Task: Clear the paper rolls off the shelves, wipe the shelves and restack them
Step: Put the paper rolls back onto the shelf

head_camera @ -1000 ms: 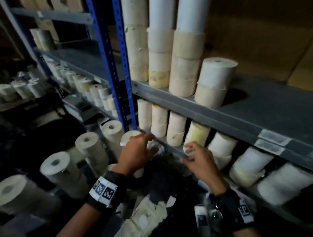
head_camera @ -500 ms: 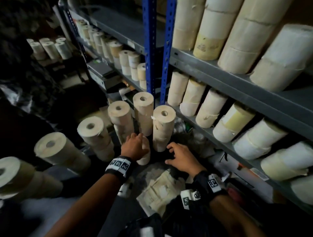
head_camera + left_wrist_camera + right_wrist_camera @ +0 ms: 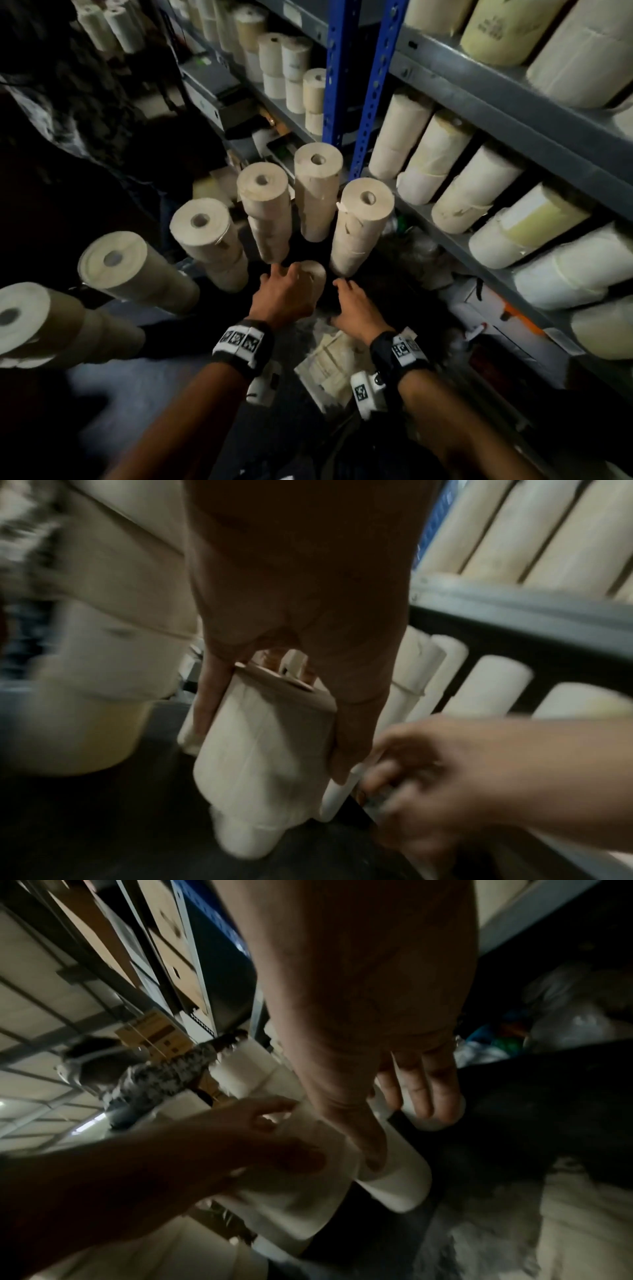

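My left hand reaches down among the stacks on the floor and grips a short cream paper roll from above; in the left wrist view its fingers and thumb clamp the roll's sides. My right hand hovers just to the right, low over the dark floor, fingers fairly straight. In the right wrist view its thumb lies against a white roll and it holds nothing. Several tall stacks of rolls stand upright around both hands. More rolls fill the grey shelves on the right.
Blue uprights rise just behind the floor stacks. Crumpled paper or cloth lies on the floor under my wrists. Another person in patterned clothing stands at the left. Dark boxes sit on the left rack's low shelf.
My view has swung down from the shelves to the floor. Both hands dropped from the lower shelf edge into the standing stacks, and the left hand has settled on the short roll.
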